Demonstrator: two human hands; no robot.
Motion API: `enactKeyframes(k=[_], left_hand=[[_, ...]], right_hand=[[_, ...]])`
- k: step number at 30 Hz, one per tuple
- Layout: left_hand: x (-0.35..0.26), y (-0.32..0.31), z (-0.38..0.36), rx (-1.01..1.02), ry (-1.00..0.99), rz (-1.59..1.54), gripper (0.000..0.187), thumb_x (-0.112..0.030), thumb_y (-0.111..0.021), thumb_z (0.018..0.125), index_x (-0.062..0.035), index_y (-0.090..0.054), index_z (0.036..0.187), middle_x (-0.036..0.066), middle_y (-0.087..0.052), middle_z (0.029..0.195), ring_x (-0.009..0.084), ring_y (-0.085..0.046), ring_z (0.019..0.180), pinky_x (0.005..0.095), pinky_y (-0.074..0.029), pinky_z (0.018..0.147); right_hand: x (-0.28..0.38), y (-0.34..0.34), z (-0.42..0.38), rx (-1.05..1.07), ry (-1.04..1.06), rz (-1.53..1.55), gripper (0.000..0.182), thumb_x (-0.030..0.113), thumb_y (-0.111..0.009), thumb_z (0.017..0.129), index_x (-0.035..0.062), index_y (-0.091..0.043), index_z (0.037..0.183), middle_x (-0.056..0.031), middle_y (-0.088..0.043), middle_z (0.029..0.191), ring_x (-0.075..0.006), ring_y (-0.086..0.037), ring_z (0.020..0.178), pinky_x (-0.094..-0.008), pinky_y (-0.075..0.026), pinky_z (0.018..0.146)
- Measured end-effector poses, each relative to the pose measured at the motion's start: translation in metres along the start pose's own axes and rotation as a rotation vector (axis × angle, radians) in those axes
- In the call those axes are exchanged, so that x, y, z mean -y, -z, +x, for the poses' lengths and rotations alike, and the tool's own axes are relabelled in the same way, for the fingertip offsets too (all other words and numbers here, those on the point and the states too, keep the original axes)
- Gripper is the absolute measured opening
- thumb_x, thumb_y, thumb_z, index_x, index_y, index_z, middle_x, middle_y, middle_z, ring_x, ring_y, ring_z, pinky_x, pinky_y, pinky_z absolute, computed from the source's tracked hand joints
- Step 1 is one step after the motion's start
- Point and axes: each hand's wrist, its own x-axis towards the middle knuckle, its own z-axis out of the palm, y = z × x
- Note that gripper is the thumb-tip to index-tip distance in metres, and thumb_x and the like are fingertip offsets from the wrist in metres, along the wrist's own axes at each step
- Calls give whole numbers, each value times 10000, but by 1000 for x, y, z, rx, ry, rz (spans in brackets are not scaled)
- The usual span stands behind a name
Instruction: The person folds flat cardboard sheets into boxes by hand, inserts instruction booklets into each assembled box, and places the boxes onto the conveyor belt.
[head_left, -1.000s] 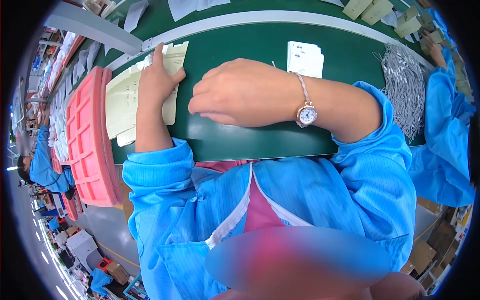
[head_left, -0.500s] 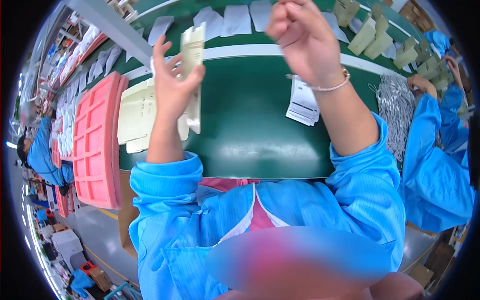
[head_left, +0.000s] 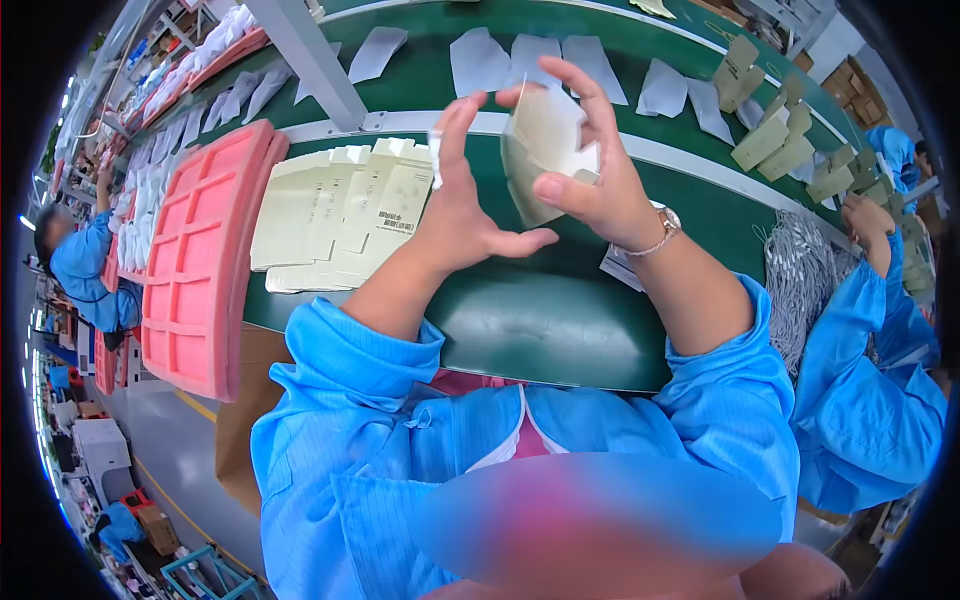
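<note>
My right hand (head_left: 618, 190) grips a cream cardboard box (head_left: 538, 130) above the table. Its thumb is on the near side and its fingers reach around the far side. The box is opened out into a hollow shape, with white inner flaps showing. Just to its left, my left hand (head_left: 458, 212) has thumb and fingers spread, seemingly apart from the box. Flat cream cartons (head_left: 335, 205) with dark print lie fanned beside my left forearm. Printed leaflets (head_left: 622, 268) are mostly hidden beneath my right wrist.
Stacked pink trays (head_left: 205, 270) stand at the left. A bundle of grey cables (head_left: 798, 275) lies at the right, near a co-worker's sleeve (head_left: 860, 340). White pouches (head_left: 480, 62) and opened cream boxes (head_left: 765, 140) sit on the green belt behind the white rail.
My right hand has come down and now holds the box, which was slim and flattened in my left hand. It has opened out; my left hand has moved right and released it.
</note>
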Motion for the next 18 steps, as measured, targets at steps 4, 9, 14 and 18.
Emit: enactKeyframes(k=[4,9,14,18], left_hand=[[-2,-3,-9,126,439,-292,1157,-187,-843,507,-93,-154,1432,163,-446,1272,314,-532,1095,391,-451,913],[2,1,-9,-30,339,-101,1093,-171,-854,503,-124,-244,1409,145,-564,1108,310,-605,952,368,-512,773],[7,2,-5,-99,-46,217,938,-126,-835,534,-200,-369,1345,135,-593,1042,316,-623,879,367,-526,711],[5,0,-3,-147,-88,152,853,-89,-823,546,-234,-429,1288,129,-600,1035,312,-629,846,364,-531,687]], right_hand=[[-4,-4,-4,5,-2,-10,853,311,-738,743,76,-258,1408,-132,-431,1329,-228,-440,1207,-365,-352,1026],[-6,-15,-6,-121,30,83,731,257,-676,820,79,-269,1399,-123,-466,1292,-214,-468,1182,-355,-368,1009],[-19,-14,-8,-183,-42,77,647,299,-604,887,90,-271,1401,-138,-473,1305,-227,-466,1203,-360,-372,1016],[-10,-6,1,59,53,422,604,292,-573,911,98,-289,1407,-143,-476,1321,-227,-475,1201,-356,-386,1008]])
